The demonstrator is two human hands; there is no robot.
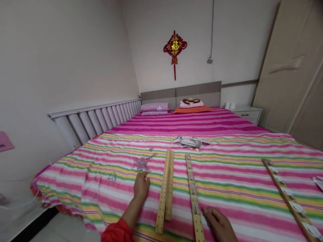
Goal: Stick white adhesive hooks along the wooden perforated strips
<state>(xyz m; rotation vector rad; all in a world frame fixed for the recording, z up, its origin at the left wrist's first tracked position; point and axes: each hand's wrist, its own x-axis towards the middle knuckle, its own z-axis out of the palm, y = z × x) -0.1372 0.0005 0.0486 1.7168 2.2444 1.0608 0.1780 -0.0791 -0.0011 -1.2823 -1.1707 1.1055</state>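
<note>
My left hand reaches to the near edge of a small heap of clear plastic bags and metal pieces. Its fingers are pinched together, and what they hold, if anything, is hidden. My right hand rests loosely curled on the striped cover, just right of a wooden strip with small metal fittings set along it. Nothing shows in its fingers. Between my hands lie two drilled wooden strips, side by side.
Farther up the bed sits a pile of packaged parts. At the right lies another wooden strip bearing several pale round pieces. Left of my left hand is a small clear bag. Folded bedding lies by the headboard.
</note>
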